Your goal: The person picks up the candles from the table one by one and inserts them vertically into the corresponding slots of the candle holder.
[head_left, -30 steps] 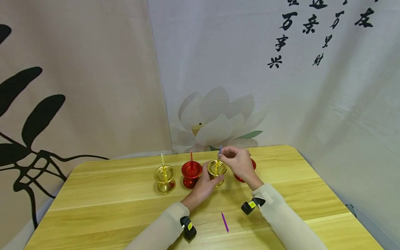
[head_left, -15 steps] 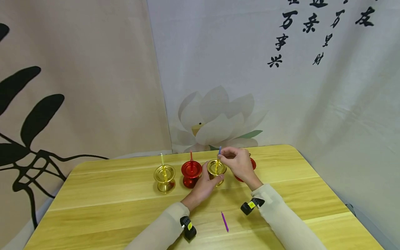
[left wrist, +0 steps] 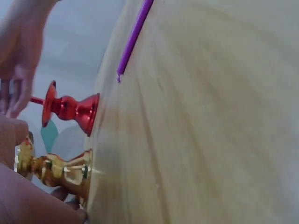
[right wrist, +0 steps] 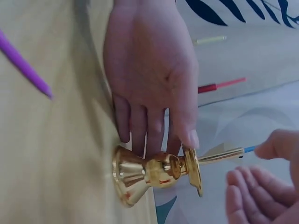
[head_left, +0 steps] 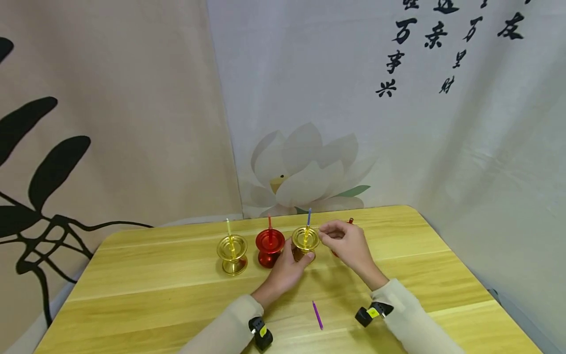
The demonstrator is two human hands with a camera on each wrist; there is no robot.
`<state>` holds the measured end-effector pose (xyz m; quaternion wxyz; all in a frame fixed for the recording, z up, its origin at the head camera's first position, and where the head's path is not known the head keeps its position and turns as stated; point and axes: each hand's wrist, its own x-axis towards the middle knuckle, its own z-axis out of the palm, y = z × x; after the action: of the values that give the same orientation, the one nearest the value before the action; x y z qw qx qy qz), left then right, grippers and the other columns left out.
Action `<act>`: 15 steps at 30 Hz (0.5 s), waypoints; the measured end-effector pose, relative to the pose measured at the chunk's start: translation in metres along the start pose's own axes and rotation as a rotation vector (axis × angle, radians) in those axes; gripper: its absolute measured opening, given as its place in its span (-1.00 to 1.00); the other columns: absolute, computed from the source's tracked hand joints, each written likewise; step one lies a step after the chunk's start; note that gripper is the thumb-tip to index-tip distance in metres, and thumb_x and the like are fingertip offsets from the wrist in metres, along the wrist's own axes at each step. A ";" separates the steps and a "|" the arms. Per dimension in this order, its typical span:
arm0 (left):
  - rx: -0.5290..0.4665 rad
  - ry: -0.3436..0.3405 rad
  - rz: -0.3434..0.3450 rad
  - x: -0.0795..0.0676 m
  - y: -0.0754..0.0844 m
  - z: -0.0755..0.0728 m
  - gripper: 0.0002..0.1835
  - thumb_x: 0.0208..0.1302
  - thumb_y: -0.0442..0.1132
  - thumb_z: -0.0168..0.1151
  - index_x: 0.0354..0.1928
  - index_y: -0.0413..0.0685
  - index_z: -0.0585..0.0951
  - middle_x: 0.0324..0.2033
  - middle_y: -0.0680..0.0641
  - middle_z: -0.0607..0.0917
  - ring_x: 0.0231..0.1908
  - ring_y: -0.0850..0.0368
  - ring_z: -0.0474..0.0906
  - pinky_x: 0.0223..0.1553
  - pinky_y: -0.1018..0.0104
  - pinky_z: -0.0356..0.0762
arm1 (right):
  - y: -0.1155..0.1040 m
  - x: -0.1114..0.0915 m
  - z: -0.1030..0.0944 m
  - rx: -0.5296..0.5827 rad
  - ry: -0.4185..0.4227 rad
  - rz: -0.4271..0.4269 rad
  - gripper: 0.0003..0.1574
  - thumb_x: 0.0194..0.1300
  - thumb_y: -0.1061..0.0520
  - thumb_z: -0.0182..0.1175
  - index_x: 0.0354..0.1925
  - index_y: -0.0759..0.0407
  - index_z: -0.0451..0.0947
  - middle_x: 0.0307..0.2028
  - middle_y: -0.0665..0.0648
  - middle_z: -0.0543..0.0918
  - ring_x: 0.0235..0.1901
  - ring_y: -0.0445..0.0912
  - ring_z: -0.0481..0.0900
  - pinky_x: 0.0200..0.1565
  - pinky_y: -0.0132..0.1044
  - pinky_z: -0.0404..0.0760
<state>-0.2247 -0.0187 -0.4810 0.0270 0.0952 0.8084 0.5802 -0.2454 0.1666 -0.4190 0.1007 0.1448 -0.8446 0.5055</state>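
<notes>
My left hand [head_left: 285,273] holds a gold candle holder [head_left: 305,239] between thumb and fingers; in the right wrist view the thumb is at the dish's rim and the fingers lie behind the stem. A thin blue candle [head_left: 309,217] stands upright in this holder's central tube. My right hand [head_left: 349,246] is just right of the candle, apart from it in the head view, fingers loosely bent and holding nothing. Behind that hand a red candle holder [left wrist: 66,108] is mostly hidden in the head view but shows in the left wrist view.
To the left stand a red candle holder [head_left: 269,241] with a red candle and a gold candle holder [head_left: 232,248] with a pale yellow candle. A purple candle [head_left: 317,315] lies on the wooden table [head_left: 155,295] near the front. A printed curtain [head_left: 309,88] hangs behind.
My right hand has let go of the blue candle and moved slightly right and down. The left hand remains on the gold holder, and the blue candle still stands in its tube.
</notes>
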 end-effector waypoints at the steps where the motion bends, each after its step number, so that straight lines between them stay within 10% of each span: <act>1: 0.007 -0.006 0.004 -0.002 0.001 -0.001 -0.23 0.42 0.05 0.14 0.47 -0.16 0.08 0.35 -0.19 0.33 0.35 -0.09 0.25 0.33 -0.09 0.18 | 0.000 -0.005 -0.003 -0.006 -0.022 0.012 -0.86 0.22 0.13 0.39 -0.23 0.10 0.70 -0.34 -0.02 0.72 -0.34 -0.14 0.68 -0.27 -0.31 0.65; 8: 0.065 -0.042 -0.002 -0.024 0.006 -0.005 -0.24 0.40 0.12 0.14 0.39 -0.26 0.19 0.30 -0.27 0.33 0.34 -0.16 0.22 0.31 -0.15 0.17 | 0.014 -0.045 -0.010 -0.116 -0.252 0.014 -0.83 0.15 0.17 0.39 -0.25 0.19 0.66 -0.42 -0.08 0.67 -0.38 -0.16 0.63 -0.29 -0.33 0.63; 15: 0.057 -0.140 -0.003 -0.034 0.018 0.008 -0.28 0.39 0.17 0.11 0.34 -0.22 0.31 0.20 -0.16 0.48 0.24 -0.10 0.38 0.22 -0.09 0.34 | 0.019 -0.079 0.004 -0.267 -0.457 -0.070 -0.51 -0.05 -0.20 0.54 -0.32 0.07 0.60 -0.48 -0.09 0.58 -0.48 -0.27 0.50 -0.41 -0.40 0.51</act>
<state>-0.1879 -0.0118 -0.4685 0.0816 0.1352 0.8207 0.5491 -0.1778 0.1827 -0.4616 -0.0570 0.2700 -0.8991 0.3397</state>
